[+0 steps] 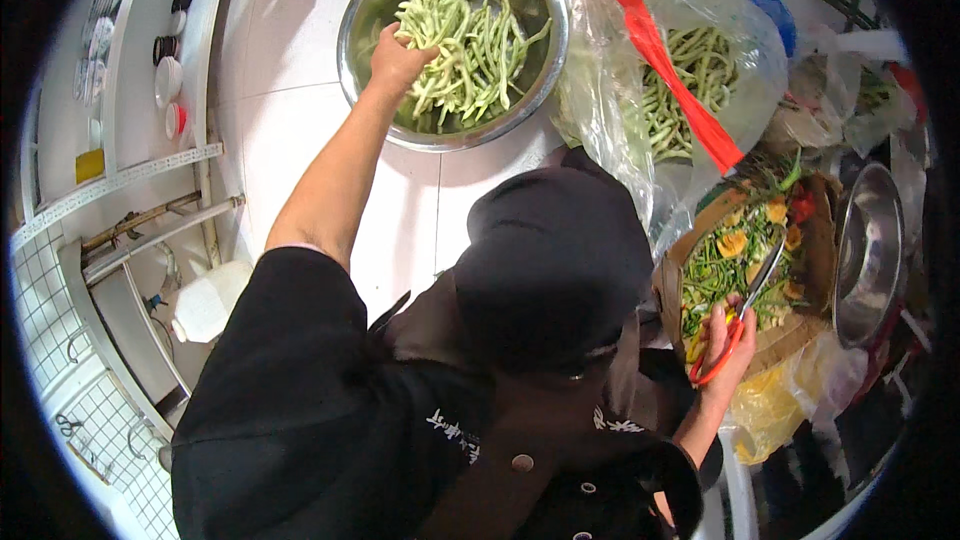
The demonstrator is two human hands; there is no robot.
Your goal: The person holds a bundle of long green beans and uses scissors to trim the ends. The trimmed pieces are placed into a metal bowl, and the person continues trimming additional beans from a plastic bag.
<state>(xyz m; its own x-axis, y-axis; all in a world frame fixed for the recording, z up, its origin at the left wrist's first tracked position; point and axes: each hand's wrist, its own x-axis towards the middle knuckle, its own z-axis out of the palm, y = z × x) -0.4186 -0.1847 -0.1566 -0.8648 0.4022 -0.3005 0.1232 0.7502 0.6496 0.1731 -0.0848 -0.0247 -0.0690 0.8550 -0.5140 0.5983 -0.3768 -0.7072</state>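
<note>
My left hand reaches into a large stainless steel bowl and rests against the left side of a pile of pale green beans. Its thumb is spread; the fingertips are partly hidden among the beans, so I cannot tell whether it grips any. My right hand holds scissors with red handles, blades pointing up and away. Below the scissors, a cardboard box contains green vegetable scraps and orange-yellow pieces.
Right of the bowl, a clear plastic bag with a red strip holds more green beans. A metal basin stands tilted beyond the box. White shelving and a white plastic jug are at the left.
</note>
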